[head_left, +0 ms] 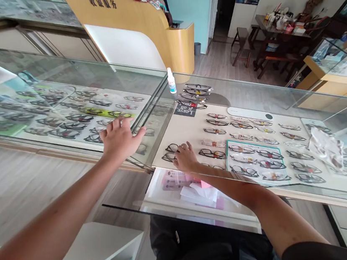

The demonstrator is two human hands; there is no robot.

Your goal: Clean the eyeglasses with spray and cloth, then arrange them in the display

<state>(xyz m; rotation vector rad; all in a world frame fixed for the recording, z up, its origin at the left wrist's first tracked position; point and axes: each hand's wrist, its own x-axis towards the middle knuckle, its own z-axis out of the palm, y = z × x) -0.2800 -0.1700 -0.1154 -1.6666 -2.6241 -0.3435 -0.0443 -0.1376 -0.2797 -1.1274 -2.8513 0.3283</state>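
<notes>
My left hand [118, 137] rests on the glass top of the left display case [141, 72], near its corner, with the fingers spread and nothing in them. Under that glass lie rows of eyeglasses. My right hand [186, 158] reaches into the right display case from its rear side. Its fingers close on a pair of dark-framed eyeglasses [172, 148] at the left end of the shelf; part of the grip is hidden. A second dark pair [168, 157] lies right beside it. More eyeglasses [212, 154] are laid out in rows to the right.
On the glass stand a white spray bottle [171, 81] and several eyeglasses [196, 94]. A crumpled white cloth [326, 148] lies at the right. Below my right arm, a drawer [163, 198] is pulled out with papers inside. A person sits behind the wooden counter [134, 12].
</notes>
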